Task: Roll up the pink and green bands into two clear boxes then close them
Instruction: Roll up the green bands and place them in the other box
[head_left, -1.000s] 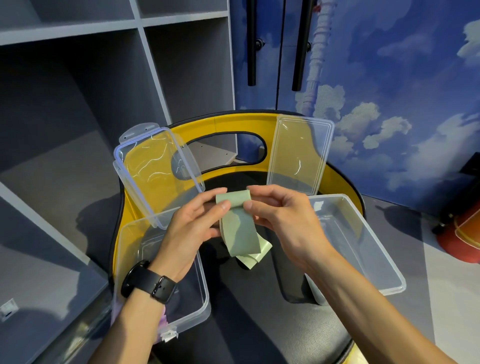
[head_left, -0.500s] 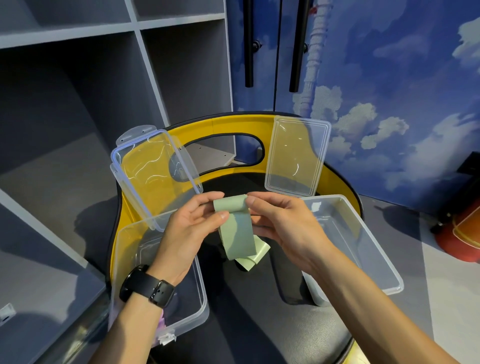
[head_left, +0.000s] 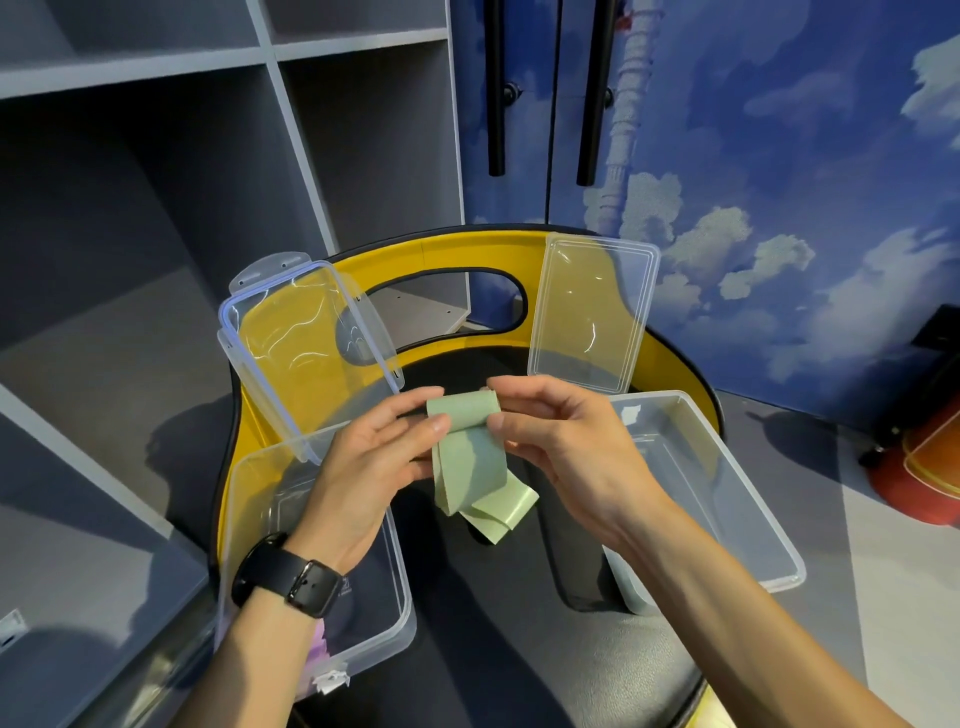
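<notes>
Two clear boxes sit open on the black seat of a yellow-backed chair (head_left: 457, 249), one to each side of the hands. The left box (head_left: 400, 618) has the left forearm across it, and a scrap of pink shows at its near corner, under the wrist; whether that is the pink band I cannot tell. Its lid (head_left: 306, 353), with latch tabs, leans tilted against the chair back just above it. The right box (head_left: 727, 493) shows only bare bottom and walls, and its flat lid (head_left: 592, 312) stands propped against the chair back behind it. Up between the boxes, the green band (head_left: 470, 457) is held in the air: its top end is wound into a small roll, and from there the pale, matte strip hangs down and folds over itself in a loose heap on the seat. The left hand (head_left: 374, 467) pinches the roll's left end, thumb and forefinger closed on it; the right hand (head_left: 566, 447) pinches the right end the same way, other fingers curled beneath. A black watch (head_left: 291, 577) is on the left wrist. Grey shelving (head_left: 156, 208) crowds the left side close to the chair, a blue cloud-painted wall (head_left: 779, 208) closes the back, and a red object (head_left: 924, 467) sits on the floor at far right.
</notes>
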